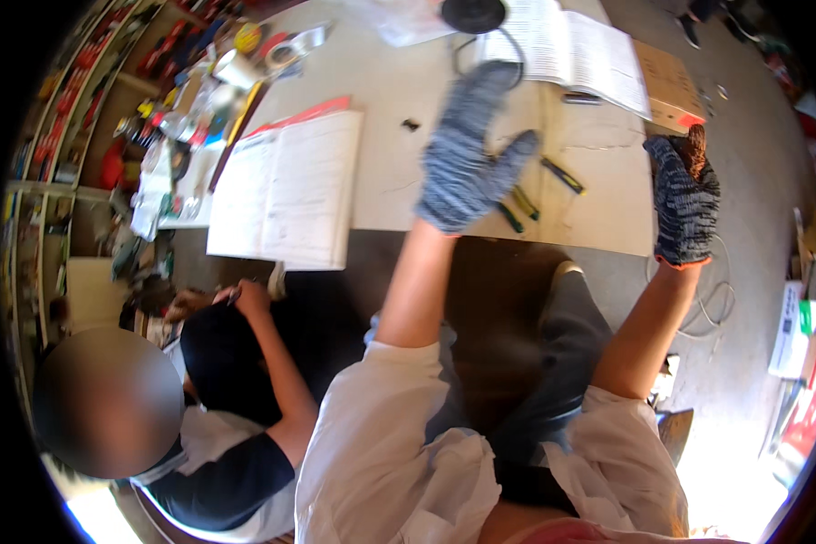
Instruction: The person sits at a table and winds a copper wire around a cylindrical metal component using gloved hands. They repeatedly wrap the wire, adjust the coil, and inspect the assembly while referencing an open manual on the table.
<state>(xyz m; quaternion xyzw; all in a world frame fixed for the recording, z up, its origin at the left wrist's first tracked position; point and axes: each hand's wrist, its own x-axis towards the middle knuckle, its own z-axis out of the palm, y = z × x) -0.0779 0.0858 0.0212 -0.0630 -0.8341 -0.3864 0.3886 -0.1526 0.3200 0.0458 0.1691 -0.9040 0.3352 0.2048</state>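
Note:
My left hand, in a grey-blue knitted glove with an orange cuff, is over the table with fingers stretched out and thumb apart. Its fingertips overlap a thin dark loop below a black round object; whether they touch cannot be told. My right hand, in a matching glove, is closed beyond the table's right edge. From it sticks up a copper-brown, rough-textured piece, its lower part hidden by the glove. Near my left thumb lie dark-and-yellow hand tools, too blurred to name surely.
An open book and a cardboard box are at the far right. Another open notebook overhangs the table's front edge. Tape rolls and clutter fill the left end. A seated co-worker is at my left; shelves stand beyond.

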